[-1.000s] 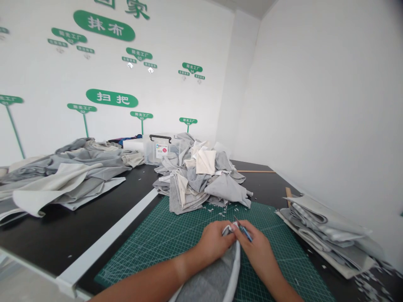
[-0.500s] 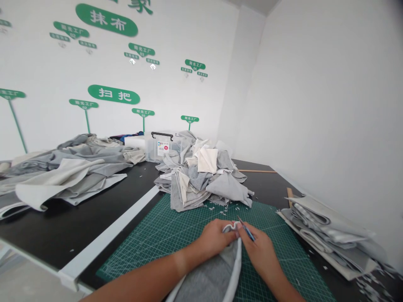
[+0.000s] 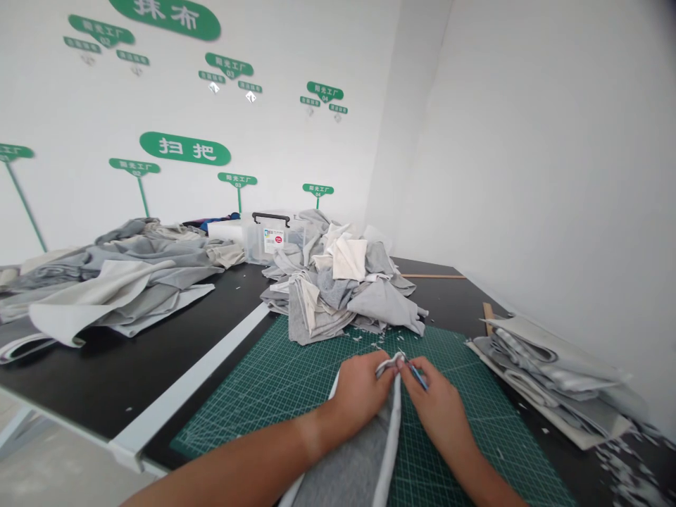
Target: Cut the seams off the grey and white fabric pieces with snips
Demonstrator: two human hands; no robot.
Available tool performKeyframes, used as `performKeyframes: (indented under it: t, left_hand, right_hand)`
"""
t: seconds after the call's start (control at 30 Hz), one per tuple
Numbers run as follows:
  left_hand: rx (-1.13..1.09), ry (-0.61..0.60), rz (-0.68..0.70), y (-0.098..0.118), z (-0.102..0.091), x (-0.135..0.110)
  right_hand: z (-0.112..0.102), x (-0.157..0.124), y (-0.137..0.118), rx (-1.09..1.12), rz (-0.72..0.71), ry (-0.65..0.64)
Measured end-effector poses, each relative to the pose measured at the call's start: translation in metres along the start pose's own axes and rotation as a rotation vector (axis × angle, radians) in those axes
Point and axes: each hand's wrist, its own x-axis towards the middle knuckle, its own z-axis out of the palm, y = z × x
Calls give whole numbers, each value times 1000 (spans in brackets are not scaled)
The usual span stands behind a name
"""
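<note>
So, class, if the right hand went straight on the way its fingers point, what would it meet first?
The right hand would probably meet the white fabric edge pinched by the left hand; depth is unclear.

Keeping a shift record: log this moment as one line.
left hand: grey fabric | right hand: small blue-handled tool | under: green cutting mat

Head cam pitched down a touch, so the whole scene sits higher in frame. Left hand [image 3: 362,391] and right hand [image 3: 436,408] now sit further up the cutting mat [image 3: 253,415]. At the grip, the curl in the white binding [image 3: 388,451] of the grey fabric [image 3: 348,472] has pulled flatter. The binding now also shows outboard of the left hand. The blue-handled tool [image 3: 420,378] shows less length past the right fingers.
</note>
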Motion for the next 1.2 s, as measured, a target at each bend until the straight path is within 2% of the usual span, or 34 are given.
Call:
performKeyframes:
  t: [0.23, 0.4, 0.57, 0.77, 0.9, 0.97, 1.1, 1.2]
  left_hand:
    - [173, -7, 99, 2, -2, -4]
    - [297, -27, 186, 8, -7, -5]
    - [325, -62, 207, 10, -5, -7]
    - [103, -25, 56, 2, -5, -2]
    - [-17, -11, -29, -2, -12, 3]
    - [-51, -13, -15, 0, -16, 3]
    - [-162, -33, 130, 8, -18, 2]
    - [-258, -35, 172, 8, -16, 5]
  right_hand:
    - [0, -3, 1, -76, -53, -36]
    - [2, -2, 3, -108, 8, -22]
    - [4, 2, 8, -98, -22, -58]
    - [-4, 4, 6, 81, -115, -46]
    - [-11, 7, 5, 233, -92, -12]
    - [-12, 9, 6, 287, -99, -35]
    - [-11, 13, 6, 329, -175, -169]
    - [-13, 14, 6, 389, -164, -188]
